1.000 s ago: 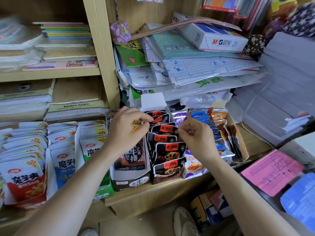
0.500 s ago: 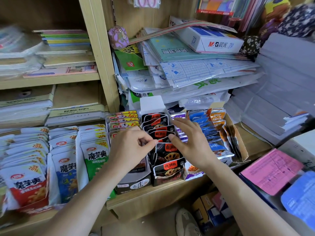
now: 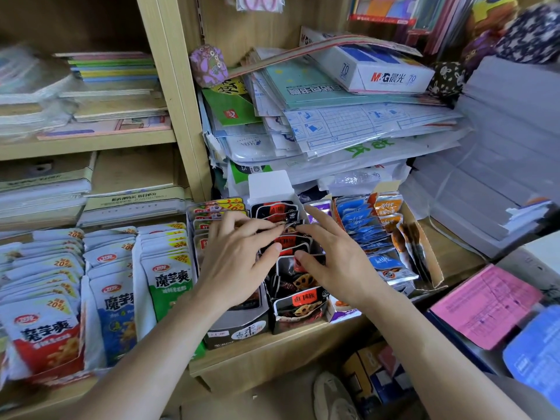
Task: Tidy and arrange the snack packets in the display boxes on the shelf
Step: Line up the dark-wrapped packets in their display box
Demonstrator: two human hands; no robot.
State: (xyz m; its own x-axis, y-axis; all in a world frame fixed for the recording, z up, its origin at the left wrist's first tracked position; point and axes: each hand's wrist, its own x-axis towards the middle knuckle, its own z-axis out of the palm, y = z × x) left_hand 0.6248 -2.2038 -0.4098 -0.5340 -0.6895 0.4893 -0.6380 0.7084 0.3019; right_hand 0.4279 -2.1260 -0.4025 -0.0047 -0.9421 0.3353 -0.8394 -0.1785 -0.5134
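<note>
A row of black snack packets (image 3: 298, 301) stands in a narrow display box (image 3: 300, 324) at the middle of the shelf. My left hand (image 3: 236, 259) and my right hand (image 3: 339, 259) hover over this row from either side. Their outstretched fingertips meet on the packet tops near the back, and both thumbs touch packets lower down. Left of it is a dark box (image 3: 236, 331) of red-and-yellow topped packets, partly hidden by my left hand. To the right are purple packets (image 3: 318, 207), then blue packets (image 3: 354, 216) and orange packets (image 3: 388, 204) in a cardboard box (image 3: 433, 268).
White konjac packets (image 3: 169, 277) fill the boxes on the left shelf. Piled papers and an M&G paper box (image 3: 385, 74) overhang the snack boxes from behind. A wooden upright (image 3: 175, 101) divides the shelves. Pink sheets (image 3: 485, 304) lie at the right, and a shoe (image 3: 330, 395) shows below.
Both hands have moved together over the black packets. My left hand came off the box to the left, and the fingers of both hands have straightened out onto the packet tops.
</note>
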